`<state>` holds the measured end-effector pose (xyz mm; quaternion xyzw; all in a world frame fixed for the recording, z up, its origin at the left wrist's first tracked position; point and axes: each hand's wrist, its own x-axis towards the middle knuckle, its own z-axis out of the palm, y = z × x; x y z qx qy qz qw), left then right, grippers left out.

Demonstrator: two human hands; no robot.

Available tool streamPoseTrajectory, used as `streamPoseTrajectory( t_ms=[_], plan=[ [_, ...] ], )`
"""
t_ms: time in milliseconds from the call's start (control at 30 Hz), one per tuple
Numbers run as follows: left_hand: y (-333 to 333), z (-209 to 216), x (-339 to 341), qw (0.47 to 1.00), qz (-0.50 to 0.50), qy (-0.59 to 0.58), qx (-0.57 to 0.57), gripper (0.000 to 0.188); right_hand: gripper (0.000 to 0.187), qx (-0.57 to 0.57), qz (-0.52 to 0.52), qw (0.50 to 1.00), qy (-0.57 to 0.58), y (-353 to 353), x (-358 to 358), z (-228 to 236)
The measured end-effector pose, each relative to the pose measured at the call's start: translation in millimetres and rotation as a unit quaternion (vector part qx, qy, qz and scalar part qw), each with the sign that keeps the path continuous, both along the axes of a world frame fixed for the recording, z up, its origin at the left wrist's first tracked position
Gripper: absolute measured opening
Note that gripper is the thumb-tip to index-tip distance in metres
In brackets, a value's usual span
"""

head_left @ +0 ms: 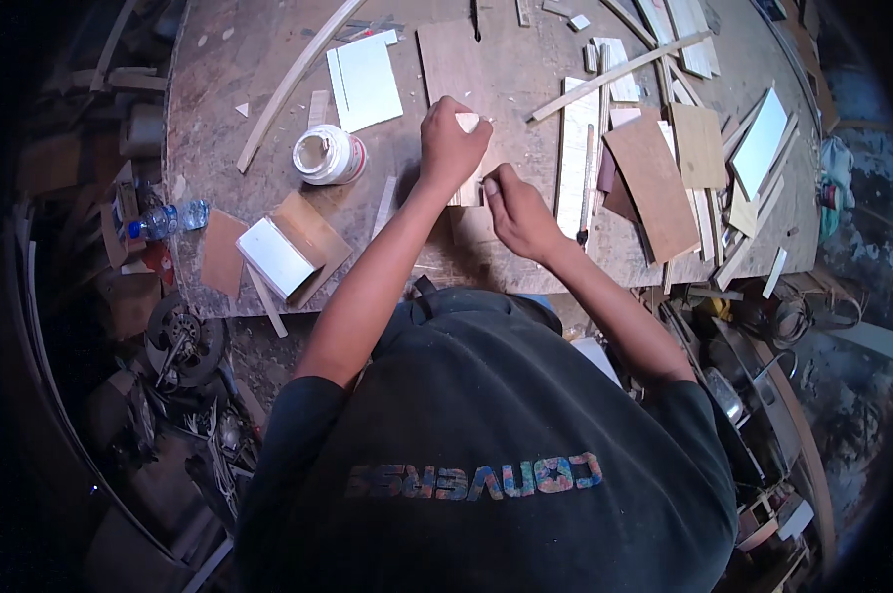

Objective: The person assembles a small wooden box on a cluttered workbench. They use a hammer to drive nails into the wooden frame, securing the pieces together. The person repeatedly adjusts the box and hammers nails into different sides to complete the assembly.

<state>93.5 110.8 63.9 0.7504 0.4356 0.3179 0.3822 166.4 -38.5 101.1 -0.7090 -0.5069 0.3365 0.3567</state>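
Your left hand gripped a pale wooden block; your right hand curled, hold unclear; rectangular brown boards lay unjoined.

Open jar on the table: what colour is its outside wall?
The jar is mostly white; the head view shows it best.

One wide fisheye is looking down from the head — facing the left hand, right hand and worktable from close above.
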Motion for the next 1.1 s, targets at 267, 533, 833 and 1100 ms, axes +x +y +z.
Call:
streamPoseTrajectory(
  t_ms=[267,533,833,1100],
  plan=[
    [2,-4,3,1.000,-0.014,-0.007,0.000,0.030,0.033,-0.216,-0.060,0.952,0.206,20,23,14],
    [0,-3,3,1.000,-0.009,-0.014,-0.001,0.029,0.040,-0.218,0.047,0.967,0.122,33,34,6],
    [-1,-6,6,0.999,0.004,-0.034,0.013,0.029,0.028,-0.070,-0.051,0.993,0.081,7,-21,-18],
    [1,-1,1,1.000,0.010,-0.021,0.001,0.029,0.026,-0.098,-0.045,0.992,0.069,10,15,-2]
  ],
)
